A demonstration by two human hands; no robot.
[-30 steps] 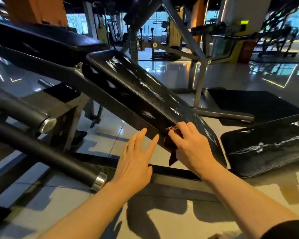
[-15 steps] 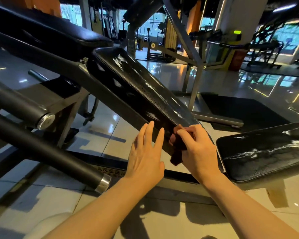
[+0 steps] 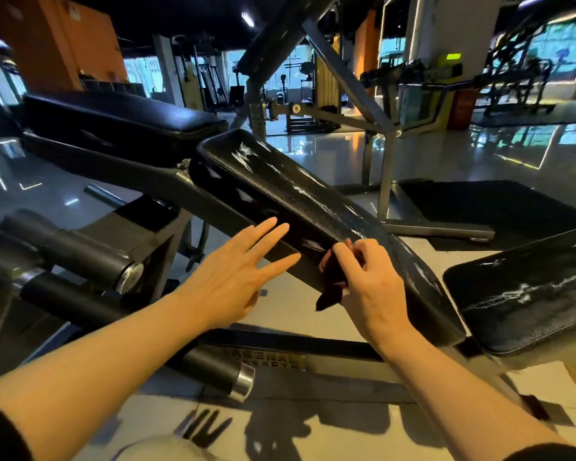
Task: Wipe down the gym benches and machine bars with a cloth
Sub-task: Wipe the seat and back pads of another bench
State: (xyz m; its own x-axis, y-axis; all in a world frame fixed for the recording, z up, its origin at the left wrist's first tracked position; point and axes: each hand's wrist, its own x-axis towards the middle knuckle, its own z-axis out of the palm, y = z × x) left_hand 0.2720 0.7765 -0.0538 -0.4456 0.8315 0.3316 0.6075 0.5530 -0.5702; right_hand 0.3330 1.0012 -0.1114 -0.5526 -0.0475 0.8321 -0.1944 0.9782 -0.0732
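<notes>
I see a black pad (image 3: 300, 194) with whitish scuffed streaks, and a second black pad (image 3: 526, 294) at right cracked white the same way. The cloth (image 3: 331, 284) is dark maroon. Rollers (image 3: 77, 247) are matte black with silver end caps. The floor (image 3: 313, 311) is pale glossy tile; a wall (image 3: 57, 44) is orange.

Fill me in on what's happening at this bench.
A person is wiping gym equipment. Their right hand pinches a small dark reddish cloth against the near side edge of the slanted black padded bench pad. The left hand is flat with straight fingers, reaching toward that same edge beside the cloth. Pale streaks show on the pad's top, further up.
</notes>
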